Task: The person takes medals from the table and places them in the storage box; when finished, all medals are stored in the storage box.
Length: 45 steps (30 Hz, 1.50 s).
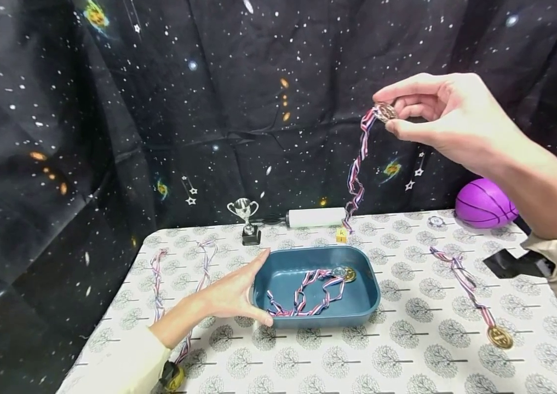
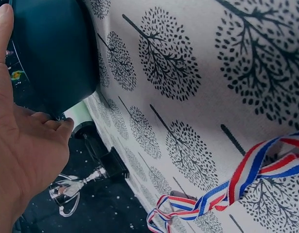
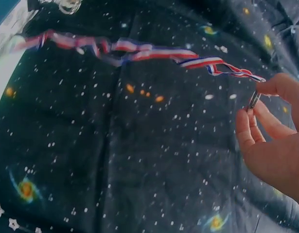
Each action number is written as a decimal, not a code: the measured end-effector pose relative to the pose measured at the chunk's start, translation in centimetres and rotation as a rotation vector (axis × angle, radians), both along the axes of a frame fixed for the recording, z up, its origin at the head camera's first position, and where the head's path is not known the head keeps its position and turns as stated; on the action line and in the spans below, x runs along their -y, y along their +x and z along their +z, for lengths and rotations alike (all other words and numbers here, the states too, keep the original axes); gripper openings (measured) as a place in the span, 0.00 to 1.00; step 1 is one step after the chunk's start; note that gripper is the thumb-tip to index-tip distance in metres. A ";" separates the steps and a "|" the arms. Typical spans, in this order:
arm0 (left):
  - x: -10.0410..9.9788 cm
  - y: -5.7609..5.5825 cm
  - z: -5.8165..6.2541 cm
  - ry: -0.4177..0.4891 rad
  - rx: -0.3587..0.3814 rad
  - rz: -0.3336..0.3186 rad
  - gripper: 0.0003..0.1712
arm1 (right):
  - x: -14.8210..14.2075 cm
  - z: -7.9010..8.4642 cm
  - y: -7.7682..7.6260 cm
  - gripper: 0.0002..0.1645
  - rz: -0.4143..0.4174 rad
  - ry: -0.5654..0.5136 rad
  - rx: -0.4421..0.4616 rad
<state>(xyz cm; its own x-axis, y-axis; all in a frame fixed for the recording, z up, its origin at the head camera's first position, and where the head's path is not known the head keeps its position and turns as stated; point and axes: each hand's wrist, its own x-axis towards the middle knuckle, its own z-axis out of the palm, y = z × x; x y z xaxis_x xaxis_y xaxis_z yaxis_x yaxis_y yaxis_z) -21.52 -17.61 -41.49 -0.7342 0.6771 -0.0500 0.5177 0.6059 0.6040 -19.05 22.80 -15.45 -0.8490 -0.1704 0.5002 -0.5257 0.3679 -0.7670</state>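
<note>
My right hand (image 1: pixel 455 117) is raised high against the dark backdrop, pinching a medal (image 1: pixel 385 111) by its disc between thumb and fingers. Its twisted red, white and blue ribbon (image 3: pixel 159 54) hangs down toward the table's back edge. My left hand (image 1: pixel 234 287) grips the left end of a dark teal tub (image 1: pixel 303 322), thumb at the near corner and forefinger along the far one. Inside the tub lie a gold medal (image 1: pixel 349 274) and a silvery disc (image 1: pixel 339 272) beside it, with tangled striped ribbon (image 1: pixel 303 303). In the left wrist view the tub's outer wall (image 2: pixel 57 58) shows beside my fingers.
On the right lies a gold medal (image 1: pixel 500 337); another medal (image 1: pixel 174 378) is under my left wrist, and a ribbon (image 1: pixel 156 279) lies far left. Behind stand a silver trophy cup (image 1: pixel 244 210), a white cylinder (image 1: pixel 316 217), a yellow letter block (image 1: pixel 341 235) and a purple basketball (image 1: pixel 485 203).
</note>
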 end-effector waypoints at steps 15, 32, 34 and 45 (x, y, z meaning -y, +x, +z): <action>0.1 -0.3 -0.6 0.016 0.023 0.005 0.90 | 8.3 -2.0 -1.1 0.21 0.288 0.113 -0.067; -0.1 -0.1 -0.6 0.016 0.033 0.017 0.90 | 8.0 -16.4 -1.9 0.22 0.386 0.335 0.205; -0.1 -0.1 -0.6 0.018 0.037 0.014 0.90 | 7.6 -17.3 -1.8 0.22 0.373 0.390 0.226; 0.2 -0.2 -0.3 0.008 0.014 -0.001 0.89 | 5.9 -21.1 -2.7 0.24 0.358 0.691 0.063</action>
<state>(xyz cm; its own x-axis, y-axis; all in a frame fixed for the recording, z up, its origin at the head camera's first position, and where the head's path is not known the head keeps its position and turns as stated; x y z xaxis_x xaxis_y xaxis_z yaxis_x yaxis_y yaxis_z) -21.70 -17.82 -41.76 -0.7328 0.6782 -0.0545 0.5099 0.6005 0.6159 -21.74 16.92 -36.50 -0.7067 -0.6947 0.1337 -0.6658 0.5892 -0.4577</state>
